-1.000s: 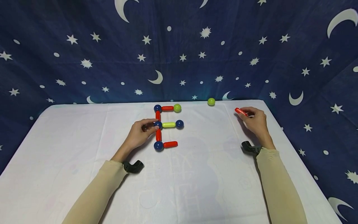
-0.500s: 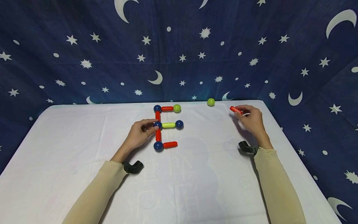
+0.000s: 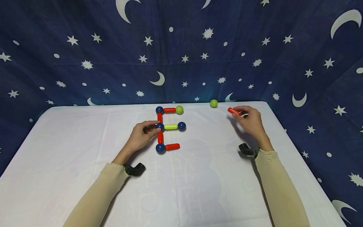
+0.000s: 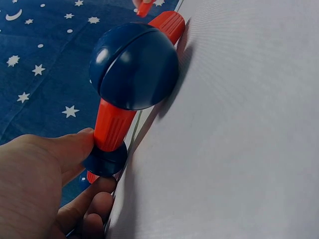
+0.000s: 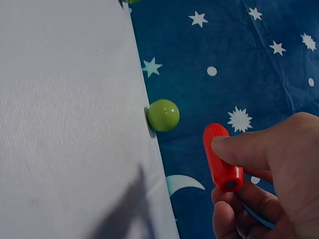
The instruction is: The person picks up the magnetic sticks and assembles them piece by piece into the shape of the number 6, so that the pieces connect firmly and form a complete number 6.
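An E-shaped build of magnetic rods and balls lies on the white table. My left hand (image 3: 141, 135) pinches its middle blue ball (image 3: 160, 126) between thumb and fingers. From that ball a yellow-green rod (image 3: 171, 126) runs right to another blue ball (image 3: 181, 126). The top arm is a red rod (image 3: 169, 110) ending in a green ball (image 3: 179, 109). The bottom blue ball (image 4: 142, 69) carries a red rod (image 3: 172, 147) whose right end is bare. Above the table at the right, my right hand (image 3: 250, 121) pinches a loose red magnetic rod (image 5: 219, 154).
A loose green ball (image 5: 163, 115) sits near the table's back edge, left of my right hand. Behind the white tabletop (image 3: 204, 176) hangs a dark blue cloth (image 3: 181, 72) with moons and stars.
My right hand has moved a little to the left with the red magnetic rod in it. The left hand and the build stay where they were.
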Available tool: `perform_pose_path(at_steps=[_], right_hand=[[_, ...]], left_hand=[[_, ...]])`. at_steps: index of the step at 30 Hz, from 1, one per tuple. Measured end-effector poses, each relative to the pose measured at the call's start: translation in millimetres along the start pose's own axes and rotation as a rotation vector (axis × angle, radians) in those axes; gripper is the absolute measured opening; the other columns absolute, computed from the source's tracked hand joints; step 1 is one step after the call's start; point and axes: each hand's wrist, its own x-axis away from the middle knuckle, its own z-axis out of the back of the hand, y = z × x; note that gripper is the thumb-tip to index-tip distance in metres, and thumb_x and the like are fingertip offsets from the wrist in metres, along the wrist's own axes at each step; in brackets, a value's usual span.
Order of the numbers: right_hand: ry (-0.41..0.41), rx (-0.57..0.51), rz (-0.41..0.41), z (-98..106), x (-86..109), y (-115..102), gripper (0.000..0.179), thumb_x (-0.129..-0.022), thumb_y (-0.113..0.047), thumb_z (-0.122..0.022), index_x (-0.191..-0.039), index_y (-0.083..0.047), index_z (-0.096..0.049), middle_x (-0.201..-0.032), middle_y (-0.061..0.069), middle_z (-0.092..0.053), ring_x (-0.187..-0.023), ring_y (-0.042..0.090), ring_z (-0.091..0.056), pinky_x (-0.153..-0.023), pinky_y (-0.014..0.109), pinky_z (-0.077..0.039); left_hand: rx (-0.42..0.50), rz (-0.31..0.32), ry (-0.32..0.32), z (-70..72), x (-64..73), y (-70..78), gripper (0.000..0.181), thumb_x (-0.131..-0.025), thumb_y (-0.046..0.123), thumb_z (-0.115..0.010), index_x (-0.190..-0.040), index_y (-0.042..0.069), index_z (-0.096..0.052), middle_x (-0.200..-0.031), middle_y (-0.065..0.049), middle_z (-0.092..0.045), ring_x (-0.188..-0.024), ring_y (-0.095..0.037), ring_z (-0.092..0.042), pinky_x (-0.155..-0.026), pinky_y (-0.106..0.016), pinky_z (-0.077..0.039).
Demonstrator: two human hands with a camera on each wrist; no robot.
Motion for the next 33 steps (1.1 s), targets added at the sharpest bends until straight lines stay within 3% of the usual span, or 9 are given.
perform_pose_path(at_steps=[21, 33], right_hand=[[-0.065, -0.040, 0.076, -13, 1.7, -23, 0.027, -0.090, -0.001, -0.074, -0.116, 0.005, -0.072, -0.108, 0.022, -0.068, -0.087, 0.030, -0.062, -0.073, 0.019, -0.044], [-0.098, -0.054, 0.131, -22, 4.2, -35, 0.024, -0.089, -0.001, -0.075, -0.113, 0.003, -0.074, -0.104, 0.018, -0.069, -0.085, 0.028, -0.062, -0.072, 0.019, -0.045]], left_hand=[[0.015, 0.011, 0.002, -0.4, -0.7, -0.3, 0.035, -0.096, 0.017, -0.073, -0.130, 0.009, -0.070, -0.109, -0.011, -0.069, -0.089, -0.025, -0.058, -0.079, -0.033, -0.050], [0.011, -0.013, 0.005, -0.5, -0.1, -0.7, 0.035, -0.096, 0.016, -0.073, -0.130, 0.007, -0.070, -0.107, -0.013, -0.069, -0.088, -0.025, -0.058, -0.078, -0.033, -0.050]])
